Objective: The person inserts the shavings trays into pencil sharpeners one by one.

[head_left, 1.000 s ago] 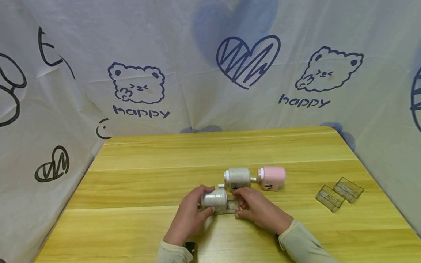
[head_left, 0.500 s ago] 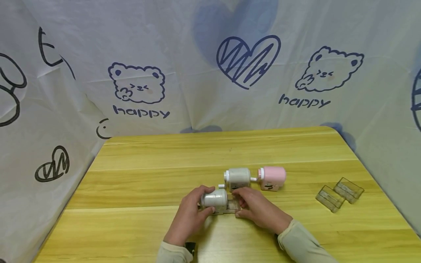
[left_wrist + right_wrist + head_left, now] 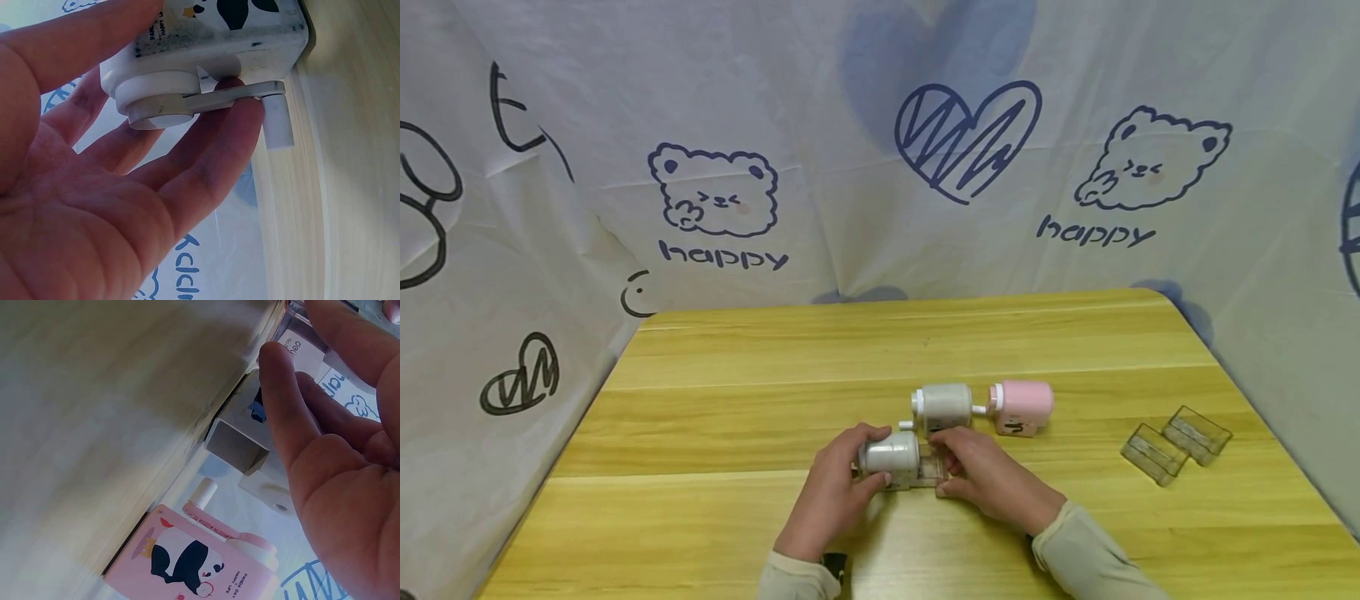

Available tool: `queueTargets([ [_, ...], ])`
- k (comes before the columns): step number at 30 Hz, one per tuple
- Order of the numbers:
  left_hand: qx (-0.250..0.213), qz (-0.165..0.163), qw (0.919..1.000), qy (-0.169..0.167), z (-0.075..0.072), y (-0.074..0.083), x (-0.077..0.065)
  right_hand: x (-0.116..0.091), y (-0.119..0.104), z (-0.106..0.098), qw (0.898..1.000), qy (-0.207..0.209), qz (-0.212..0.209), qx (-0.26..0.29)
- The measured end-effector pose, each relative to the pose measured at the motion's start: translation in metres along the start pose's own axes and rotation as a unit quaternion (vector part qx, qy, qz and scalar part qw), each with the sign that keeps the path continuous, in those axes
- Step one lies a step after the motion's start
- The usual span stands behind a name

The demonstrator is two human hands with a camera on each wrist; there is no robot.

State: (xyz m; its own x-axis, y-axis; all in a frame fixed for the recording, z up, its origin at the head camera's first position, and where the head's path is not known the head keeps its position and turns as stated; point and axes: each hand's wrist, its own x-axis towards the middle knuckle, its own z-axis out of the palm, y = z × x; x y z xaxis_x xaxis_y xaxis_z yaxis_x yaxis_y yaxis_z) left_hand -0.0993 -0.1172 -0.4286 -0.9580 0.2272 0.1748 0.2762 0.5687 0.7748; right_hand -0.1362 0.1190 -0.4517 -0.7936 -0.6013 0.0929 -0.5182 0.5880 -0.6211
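Barely anything moves from the frame a second ago: both hands match their earlier places, and only the whole view drifts a touch. Nearest, cream sleeves (image 3: 1097, 550) lead to a person's two bare hands over a wood-grain worktop (image 3: 700, 400). The left grip (image 3: 835, 483) curls around a white sharpener (image 3: 891, 454), thumb on the near side, finger on the far, with a fingertip at its crank (image 3: 219, 99). To its right, the right grip (image 3: 988, 475) pinches the outer end of a clear drawer (image 3: 931, 469), thumb and finger parted by the drawer's breadth. Between the two grips, sharpener and drawer lie in one line, the long axis running left to right; the drawer meets the body's right end, though how deep it sits cannot be told. Just beyond the right grip stands a grey sharpener (image 3: 947, 404), its drawer slot hollow; right of that, a pink sharpener (image 3: 1026, 404) with a panda print. Well to the right of the right grip lie two loose trays (image 3: 1152, 454). Farthest, a printed white cloth (image 3: 842, 192) hangs.
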Motion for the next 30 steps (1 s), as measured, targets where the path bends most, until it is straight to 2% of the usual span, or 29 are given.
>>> queueTargets([
  [30,-0.007,-0.003,1.0000,-0.006,-0.0022,0.0035,0.0002,0.0078,-0.0024,0.0027,0.999,-0.008,-0.029,0.011],
])
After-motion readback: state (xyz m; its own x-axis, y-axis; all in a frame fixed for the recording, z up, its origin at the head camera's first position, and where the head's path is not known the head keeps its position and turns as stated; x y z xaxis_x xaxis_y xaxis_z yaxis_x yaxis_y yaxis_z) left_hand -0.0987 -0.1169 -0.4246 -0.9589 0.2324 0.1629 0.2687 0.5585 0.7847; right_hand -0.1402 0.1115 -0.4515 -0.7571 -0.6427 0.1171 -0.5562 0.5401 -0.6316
